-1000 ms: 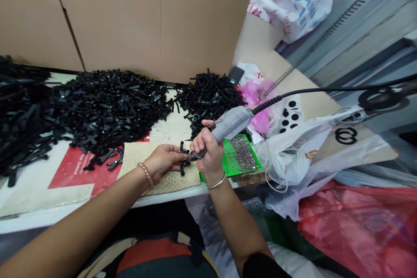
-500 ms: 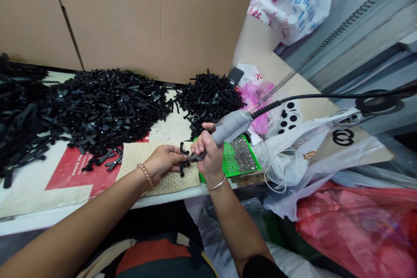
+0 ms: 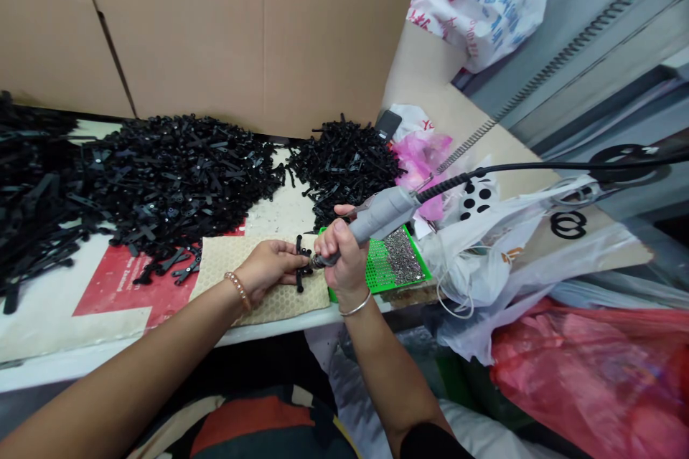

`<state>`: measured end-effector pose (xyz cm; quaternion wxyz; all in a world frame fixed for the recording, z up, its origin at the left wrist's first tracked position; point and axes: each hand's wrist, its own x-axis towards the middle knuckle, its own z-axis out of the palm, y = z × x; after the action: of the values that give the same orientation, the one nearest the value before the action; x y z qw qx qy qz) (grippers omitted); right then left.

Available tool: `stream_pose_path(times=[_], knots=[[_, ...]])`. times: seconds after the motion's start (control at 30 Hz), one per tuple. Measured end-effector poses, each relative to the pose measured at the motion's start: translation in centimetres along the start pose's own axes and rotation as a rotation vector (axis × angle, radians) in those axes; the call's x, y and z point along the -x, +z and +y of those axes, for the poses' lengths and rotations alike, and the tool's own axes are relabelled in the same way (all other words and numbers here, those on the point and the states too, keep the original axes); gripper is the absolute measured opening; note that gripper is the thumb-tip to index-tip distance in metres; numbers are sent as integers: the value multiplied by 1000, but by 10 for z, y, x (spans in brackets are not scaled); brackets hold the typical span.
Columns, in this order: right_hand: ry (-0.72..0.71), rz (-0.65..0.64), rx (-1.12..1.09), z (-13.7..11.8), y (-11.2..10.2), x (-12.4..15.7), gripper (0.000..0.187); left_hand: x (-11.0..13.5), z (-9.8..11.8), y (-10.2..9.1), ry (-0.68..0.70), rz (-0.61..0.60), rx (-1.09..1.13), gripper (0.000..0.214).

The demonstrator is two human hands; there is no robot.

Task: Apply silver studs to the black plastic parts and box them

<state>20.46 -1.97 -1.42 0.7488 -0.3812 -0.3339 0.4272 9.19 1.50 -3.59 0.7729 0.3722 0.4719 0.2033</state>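
My right hand (image 3: 338, 249) is wrapped round a grey electric screwdriver (image 3: 377, 215), its tip pressed down onto a small black plastic part (image 3: 300, 263). My left hand (image 3: 268, 267) pinches that part and holds it flat on a beige honeycomb mat (image 3: 269, 301). Just right of my right hand sits a green tray (image 3: 386, 277) with a patch of small silver screws (image 3: 401, 254). The screwdriver's black cable (image 3: 538, 166) runs off to the right.
Large heaps of black plastic parts (image 3: 161, 172) cover the table to the left and another heap of black parts (image 3: 344, 161) lies behind the mat. Cardboard walls (image 3: 215, 29) stand at the back. Plastic bags (image 3: 511, 251) crowd the right side, a red bag (image 3: 592, 373) lower down.
Both hands stay on the part and the screwdriver; the tool's body has tilted very slightly. The view has shifted a little.
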Motion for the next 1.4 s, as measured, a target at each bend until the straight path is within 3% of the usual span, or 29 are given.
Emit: stream_pose_path(times=[0.43,0.77,1.0,1.1,1.2,1.4], knots=[[-19,-24,37,3,-1,4,30,-4,-3,-2,9,-10,0,25],[23,-350,101,13,-12,0,25,-6,-3,-1,32,-1,1,21],[56,-450,213,20,-16,2,30,-5,-2,0,12,2,21,21],[18,-379,171,7,-12,4,34,-3,-1,-1,7,1,20,23],[-116,-174,119,-17,-18,3,33,-2,0,-2,-3,-5,18,24],[-218,177,277,-46,-75,-9,36,3,2,-2,-18,2,15,24]])
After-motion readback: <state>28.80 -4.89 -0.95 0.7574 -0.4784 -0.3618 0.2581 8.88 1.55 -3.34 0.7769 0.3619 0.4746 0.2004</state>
